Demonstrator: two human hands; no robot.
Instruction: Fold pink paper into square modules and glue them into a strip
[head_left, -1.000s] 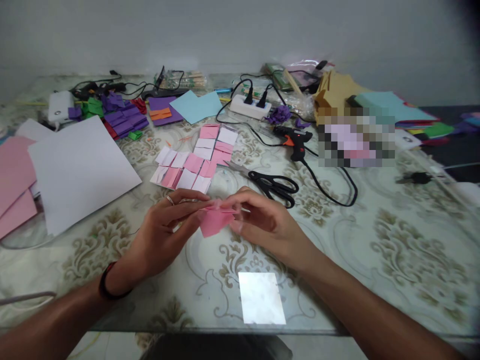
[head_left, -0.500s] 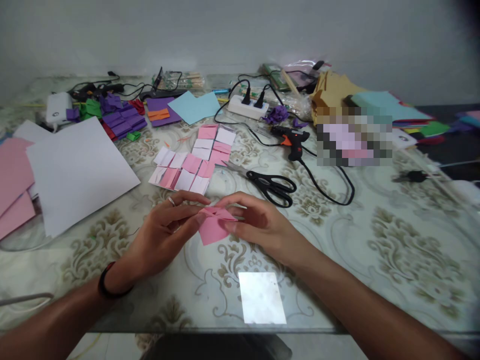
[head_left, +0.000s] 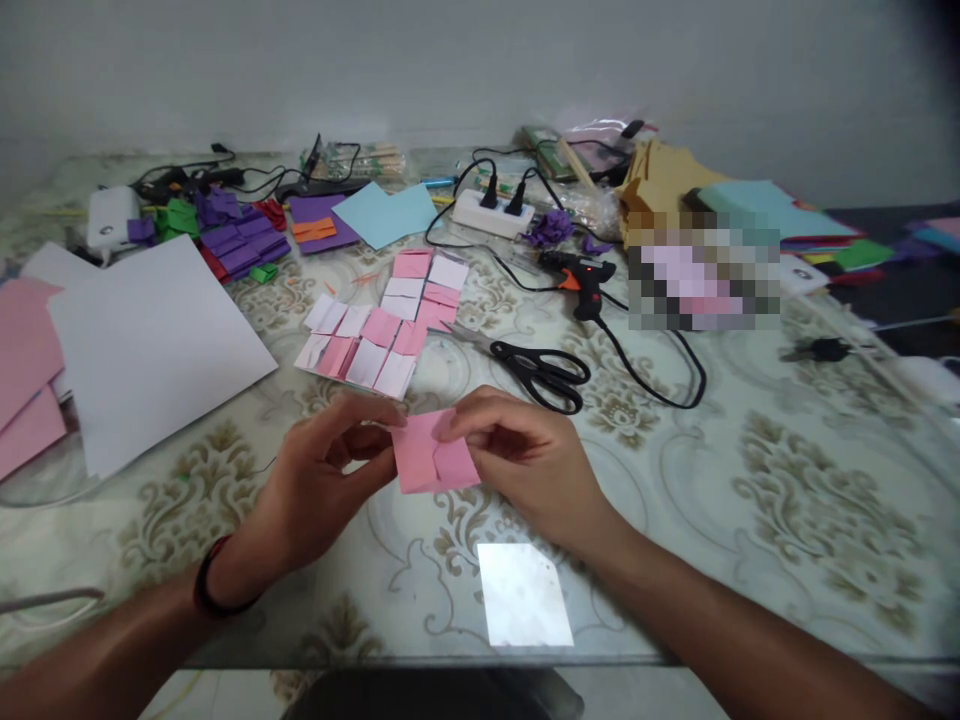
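Between my two hands is a small folded pink paper (head_left: 435, 465), roughly square, with a crease line near its middle. My left hand (head_left: 330, 480) pinches its left edge between thumb and fingers. On the other side, my right hand (head_left: 525, 460) grips the right part, fingers over the top edge. Just beyond lie pink and white folded paper pieces (head_left: 375, 345), set out in blocks on the table. Black-handled scissors (head_left: 536, 365) rest to their right, blades toward the papers.
A black glue gun (head_left: 585, 285) with a lit red light lies behind the scissors, its cord looping right. White sheets (head_left: 161, 350) and pink sheets (head_left: 26, 375) are at the left. A white power strip (head_left: 491, 212), purple folded papers (head_left: 244, 240) and brown paper (head_left: 660, 185) stand farther back.
The pink paper has been turned so a flat, squarer face shows. My left fingers have drawn back to its left edge, and my right fingers have shifted onto its upper right.
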